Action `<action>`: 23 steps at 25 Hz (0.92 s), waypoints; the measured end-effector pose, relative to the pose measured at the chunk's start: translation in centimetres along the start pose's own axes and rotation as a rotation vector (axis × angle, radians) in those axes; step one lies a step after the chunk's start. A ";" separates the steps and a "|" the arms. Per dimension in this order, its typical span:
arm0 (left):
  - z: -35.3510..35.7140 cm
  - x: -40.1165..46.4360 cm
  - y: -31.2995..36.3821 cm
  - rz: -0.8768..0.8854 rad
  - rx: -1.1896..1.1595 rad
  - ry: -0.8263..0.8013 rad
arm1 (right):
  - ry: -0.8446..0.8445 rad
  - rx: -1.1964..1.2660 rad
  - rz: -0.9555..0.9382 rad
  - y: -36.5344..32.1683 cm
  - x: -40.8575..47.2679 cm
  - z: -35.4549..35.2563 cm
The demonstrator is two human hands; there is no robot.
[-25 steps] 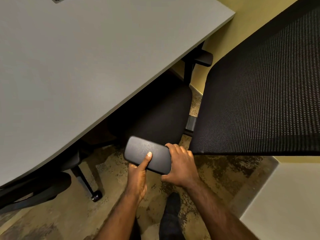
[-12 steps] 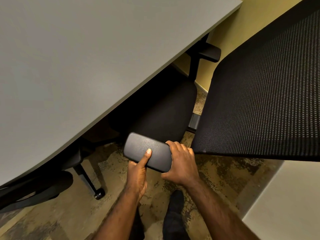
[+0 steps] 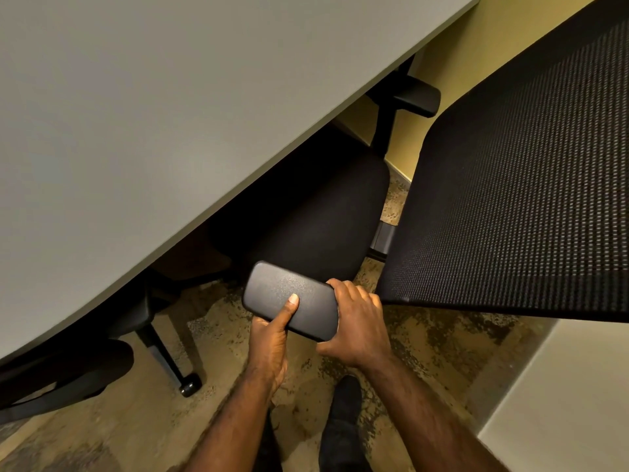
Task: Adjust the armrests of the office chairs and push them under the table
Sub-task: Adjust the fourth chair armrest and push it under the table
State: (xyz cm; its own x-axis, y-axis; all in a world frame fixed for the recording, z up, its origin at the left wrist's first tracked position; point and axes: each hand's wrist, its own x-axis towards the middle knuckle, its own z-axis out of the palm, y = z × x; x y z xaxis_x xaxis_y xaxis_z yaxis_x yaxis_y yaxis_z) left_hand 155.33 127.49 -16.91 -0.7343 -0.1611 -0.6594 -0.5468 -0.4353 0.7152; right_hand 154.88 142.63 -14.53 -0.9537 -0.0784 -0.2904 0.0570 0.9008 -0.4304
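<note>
— Armrest (image 3: 289, 299): where is it?
— Just off the table (image 3: 170, 114) edge, beside the seat (image 3: 323, 226).
— And the 2 hands?
— Left hand (image 3: 270, 338) grips its near side, thumb on top; right hand (image 3: 357, 321) wraps its rear end.

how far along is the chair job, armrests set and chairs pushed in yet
Done: the seat is already partly under the table. In hand: the left hand and right hand both grip the near armrest pad. Left: the far armrest and mesh backrest sit outside the table edge.

an office: grey table (image 3: 143, 124), mesh office chair (image 3: 517, 185).
</note>
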 end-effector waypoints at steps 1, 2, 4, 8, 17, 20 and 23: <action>-0.1 0.2 -0.2 -0.001 0.002 0.000 | 0.001 0.000 0.001 0.1 0.0 0.3; -0.2 0.4 -0.4 -0.001 0.003 0.001 | 0.000 0.001 0.002 0.2 0.1 0.5; -0.3 0.9 -0.8 -0.004 0.006 0.002 | -0.001 0.002 0.003 0.4 0.3 1.1; -0.7 1.7 -1.6 -0.007 0.016 0.001 | 0.001 0.008 0.015 1.0 0.7 2.2; -1.0 3.7 -3.8 -0.050 0.074 0.008 | -0.073 0.020 0.051 2.5 1.5 4.5; -1.1 3.9 -4.1 -0.050 0.072 0.008 | -0.069 0.019 0.050 2.7 1.5 4.7; -1.0 3.8 -4.1 -0.051 0.070 0.025 | -0.071 0.010 0.040 2.6 1.5 4.7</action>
State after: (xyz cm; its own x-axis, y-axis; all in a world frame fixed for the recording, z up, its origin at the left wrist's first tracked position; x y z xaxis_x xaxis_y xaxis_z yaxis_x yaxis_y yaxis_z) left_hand 155.21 127.80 -22.55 -0.6948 -0.1630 -0.7005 -0.6106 -0.3811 0.6942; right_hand 155.03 142.84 -20.09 -0.9271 -0.0730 -0.3676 0.0978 0.8998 -0.4253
